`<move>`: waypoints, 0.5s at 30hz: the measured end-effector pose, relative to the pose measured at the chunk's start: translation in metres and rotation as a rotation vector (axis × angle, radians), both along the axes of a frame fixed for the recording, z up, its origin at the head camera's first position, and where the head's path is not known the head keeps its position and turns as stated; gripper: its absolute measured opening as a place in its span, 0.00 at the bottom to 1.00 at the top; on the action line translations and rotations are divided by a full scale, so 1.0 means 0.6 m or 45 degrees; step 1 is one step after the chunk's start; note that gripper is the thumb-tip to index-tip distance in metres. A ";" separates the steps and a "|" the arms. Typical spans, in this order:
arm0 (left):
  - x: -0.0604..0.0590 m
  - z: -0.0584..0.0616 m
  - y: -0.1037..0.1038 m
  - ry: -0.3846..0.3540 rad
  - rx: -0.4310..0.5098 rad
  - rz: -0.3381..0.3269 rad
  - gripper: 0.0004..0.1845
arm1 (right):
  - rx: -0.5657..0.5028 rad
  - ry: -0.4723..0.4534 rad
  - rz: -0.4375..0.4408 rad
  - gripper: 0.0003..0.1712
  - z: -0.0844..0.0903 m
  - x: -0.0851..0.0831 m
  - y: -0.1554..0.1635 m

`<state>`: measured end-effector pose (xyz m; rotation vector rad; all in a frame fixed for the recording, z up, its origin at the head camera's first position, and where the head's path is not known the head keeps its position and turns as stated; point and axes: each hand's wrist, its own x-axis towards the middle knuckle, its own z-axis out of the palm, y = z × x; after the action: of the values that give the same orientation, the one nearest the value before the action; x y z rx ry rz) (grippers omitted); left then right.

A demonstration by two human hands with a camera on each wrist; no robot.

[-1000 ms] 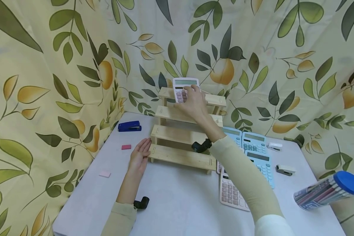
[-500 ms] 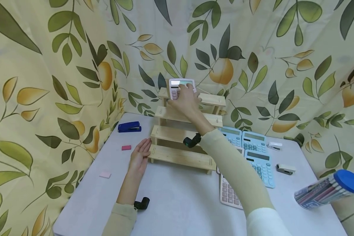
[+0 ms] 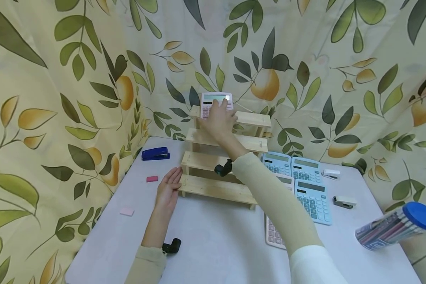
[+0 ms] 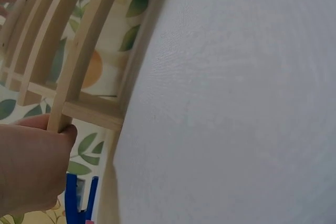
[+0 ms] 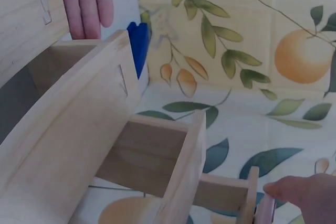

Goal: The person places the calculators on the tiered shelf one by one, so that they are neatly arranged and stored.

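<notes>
Pink calculator (image 3: 215,102): stands upright, long axis vertical, on the top step of the wooden stepped stand (image 3: 223,157), left end. Right hand (image 3: 218,120) grips its lower front. Left hand (image 3: 167,190) lies flat-fingered against the stand's bottom-left corner.

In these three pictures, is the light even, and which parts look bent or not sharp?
Head view: soft, even light, no glare; the curtain bows toward the edges, and the pink calculator under the right hand is sharp. Left wrist view: the wooden rack looks strongly curved, and the left hand is blurred, very close. Right wrist view: dimmer, the rack's underside is shaded, and a fingertip at the bottom edge is soft.
</notes>
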<state>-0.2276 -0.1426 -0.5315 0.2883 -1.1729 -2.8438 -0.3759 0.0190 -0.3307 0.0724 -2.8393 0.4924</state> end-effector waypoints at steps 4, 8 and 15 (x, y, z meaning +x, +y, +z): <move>0.000 0.000 0.001 -0.006 -0.017 0.010 0.39 | 0.029 -0.004 -0.020 0.60 -0.001 0.006 -0.009; 0.000 -0.001 0.003 0.008 -0.053 0.001 0.38 | 0.031 -0.015 0.005 0.60 0.004 0.016 -0.008; -0.002 -0.005 0.005 -0.001 -0.076 0.013 0.37 | -0.015 -0.032 0.102 0.59 0.013 0.033 0.013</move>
<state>-0.2289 -0.1395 -0.5344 0.2918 -1.2504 -2.7944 -0.3561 0.0266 -0.3231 0.1800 -2.8671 0.5301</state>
